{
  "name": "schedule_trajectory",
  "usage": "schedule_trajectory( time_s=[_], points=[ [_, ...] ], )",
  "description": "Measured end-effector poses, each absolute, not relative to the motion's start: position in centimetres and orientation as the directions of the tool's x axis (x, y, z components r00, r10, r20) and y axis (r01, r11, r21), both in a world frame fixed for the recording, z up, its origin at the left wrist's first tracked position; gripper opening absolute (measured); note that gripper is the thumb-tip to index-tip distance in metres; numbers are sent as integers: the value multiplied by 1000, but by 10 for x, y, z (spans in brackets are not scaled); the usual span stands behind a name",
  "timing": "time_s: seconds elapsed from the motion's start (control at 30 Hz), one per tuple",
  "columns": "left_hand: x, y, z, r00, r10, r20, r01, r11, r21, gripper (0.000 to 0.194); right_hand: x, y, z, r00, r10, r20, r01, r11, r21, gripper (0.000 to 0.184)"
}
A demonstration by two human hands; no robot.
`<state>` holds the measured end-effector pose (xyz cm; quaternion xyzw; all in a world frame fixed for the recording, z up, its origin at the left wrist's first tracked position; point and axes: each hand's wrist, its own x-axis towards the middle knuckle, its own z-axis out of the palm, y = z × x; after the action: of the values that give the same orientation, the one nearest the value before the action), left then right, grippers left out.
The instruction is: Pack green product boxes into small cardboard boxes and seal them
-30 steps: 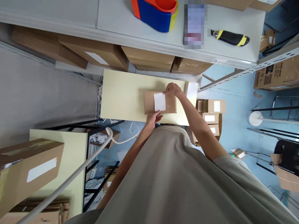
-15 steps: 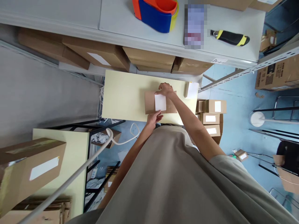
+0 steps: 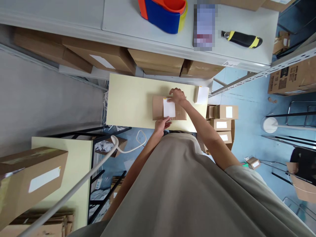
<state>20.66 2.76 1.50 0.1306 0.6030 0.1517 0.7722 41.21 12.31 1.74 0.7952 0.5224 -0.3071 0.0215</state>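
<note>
A flat brown cardboard box (image 3: 157,108) lies on the pale yellow tabletop (image 3: 130,98) in front of me. On its top lies a white label (image 3: 169,110) with a small yellow mark at its upper edge. My left hand (image 3: 162,125) grips the near edge of the box, its thumb on the label's lower edge and its fingers along the near side. My right hand (image 3: 178,96) is over the far edge of the box, its fingers apart and bent. Its thumb reaches the label's upper right part.
A stack of white labels (image 3: 202,95) sits at the table's right end. On the grey shelf above are a tape dispenser (image 3: 164,16) and a black-and-yellow utility knife (image 3: 243,39). Labelled boxes (image 3: 222,124) are piled to the right. A white curved pole (image 3: 81,182) crosses at left.
My right hand has shifted slightly to the right, uncovering the yellow mark at the label's upper edge. My left hand stays at the box's near edge.
</note>
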Motion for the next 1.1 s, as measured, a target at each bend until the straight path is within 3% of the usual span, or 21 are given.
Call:
schedule_trajectory(
  time_s=[0.17,0.53,0.9,1.1],
  points=[
    [207,27,12,218,395,-893,-73,919,388,13,396,133,11,251,810,-530,845,-450,-287,57],
    [205,26,12,250,410,-877,-72,911,406,18,451,94,28,346,768,-539,807,-537,-247,59],
    [209,25,12,208,410,-888,-64,912,406,13,384,121,8,269,809,-522,840,-462,-283,75],
    [208,25,13,219,407,-887,-52,912,406,19,422,94,17,316,781,-539,809,-518,-276,82]
  ],
)
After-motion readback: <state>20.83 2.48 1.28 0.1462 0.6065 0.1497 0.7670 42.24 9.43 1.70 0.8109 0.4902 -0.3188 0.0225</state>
